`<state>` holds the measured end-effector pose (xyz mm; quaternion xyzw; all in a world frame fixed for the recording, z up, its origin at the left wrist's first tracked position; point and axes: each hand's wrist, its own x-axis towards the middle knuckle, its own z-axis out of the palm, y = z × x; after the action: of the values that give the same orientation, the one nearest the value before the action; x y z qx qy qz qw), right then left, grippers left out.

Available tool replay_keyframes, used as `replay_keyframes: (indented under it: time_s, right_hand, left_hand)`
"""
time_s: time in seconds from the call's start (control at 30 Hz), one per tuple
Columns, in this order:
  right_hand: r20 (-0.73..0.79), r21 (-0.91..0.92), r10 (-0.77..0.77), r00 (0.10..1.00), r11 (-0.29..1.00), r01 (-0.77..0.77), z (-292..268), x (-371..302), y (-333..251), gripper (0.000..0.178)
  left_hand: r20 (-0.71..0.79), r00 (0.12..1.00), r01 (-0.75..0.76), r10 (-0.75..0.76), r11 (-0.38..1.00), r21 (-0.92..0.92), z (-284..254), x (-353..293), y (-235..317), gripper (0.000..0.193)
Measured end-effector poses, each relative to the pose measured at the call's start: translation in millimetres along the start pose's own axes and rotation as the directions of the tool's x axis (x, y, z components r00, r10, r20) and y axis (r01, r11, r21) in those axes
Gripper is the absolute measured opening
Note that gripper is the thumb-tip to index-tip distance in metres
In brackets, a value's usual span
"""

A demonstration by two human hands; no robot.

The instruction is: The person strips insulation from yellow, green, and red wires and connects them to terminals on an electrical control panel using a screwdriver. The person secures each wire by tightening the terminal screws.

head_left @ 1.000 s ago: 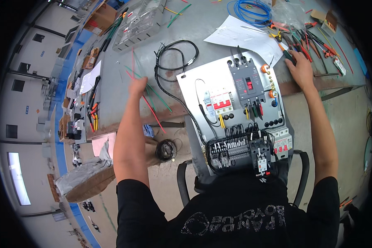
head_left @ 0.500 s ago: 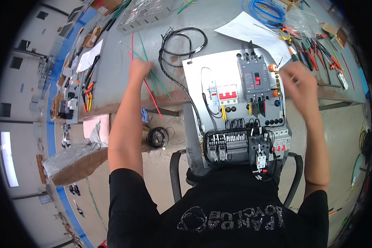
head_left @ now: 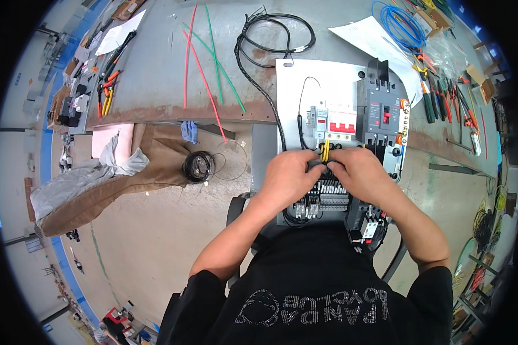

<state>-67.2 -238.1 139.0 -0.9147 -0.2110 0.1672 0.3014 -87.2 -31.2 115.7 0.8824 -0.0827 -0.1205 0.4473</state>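
Both hands meet over the middle of a white metal mounting panel (head_left: 296, 75) that juts off the near edge of a grey, rust-stained tabletop (head_left: 149, 86) toward the person's lap. A short yellow wire (head_left: 326, 150) stands between the two hands, just above the fingertips; it looks pinched from both sides, the left hand (head_left: 288, 178) curled with its fingers bent in at the wire's left, the right hand (head_left: 360, 171) likewise curled at its right, thumbs and forefingers drawn together around the lower end. The wire's long axis runs up and down in the head view, its upper end pointing away from the person toward a white circuit breaker with red switches (head_left: 341, 122), its lower end hidden among the fingers, so where it ends cannot be told. Under the knuckles lies a row of grey terminal blocks (head_left: 331, 195), partly covered by the hands. To the right of the white breaker sits a larger black moulded breaker (head_left: 380, 106). A black cable (head_left: 259, 86) loops from the panel's left edge up across the tabletop, and beyond it lie long red and green wires (head_left: 204, 57). A coil of blue wire (head_left: 397, 26) rests on white paper at the far right.
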Motion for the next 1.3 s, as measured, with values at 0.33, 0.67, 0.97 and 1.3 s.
replay_keyframes:
  time_s: [0.33, 0.67, 0.97, 1.3]
  right_hand:
    - [0.024, 0.205, 0.16, 0.987, 0.965, -0.161, 4, 7, -6, 0.021]
    - [0.082, 0.424, 0.241, 0.967, 0.87, -0.252, 11, 6, 2, 0.021]
    - [-0.033, 0.314, 0.065, 0.997, 0.948, -0.052, -21, -23, -4, 0.031]
    - [-0.072, 0.488, 0.1, 0.992, 0.871, -0.052, -21, -36, 11, 0.031]
  left_hand:
    - [-0.136, 0.989, 0.056, -0.049, 0.997, 0.049, 28, 0, -5, 0.024]
    - [0.033, 0.991, 0.131, -0.128, 0.983, -0.125, 17, 16, -4, 0.021]
    - [0.005, 0.999, 0.033, -0.035, 0.982, 0.185, 14, 21, 7, 0.034]
    - [-0.027, 0.992, 0.127, -0.125, 0.985, 0.118, 28, 19, 16, 0.026]
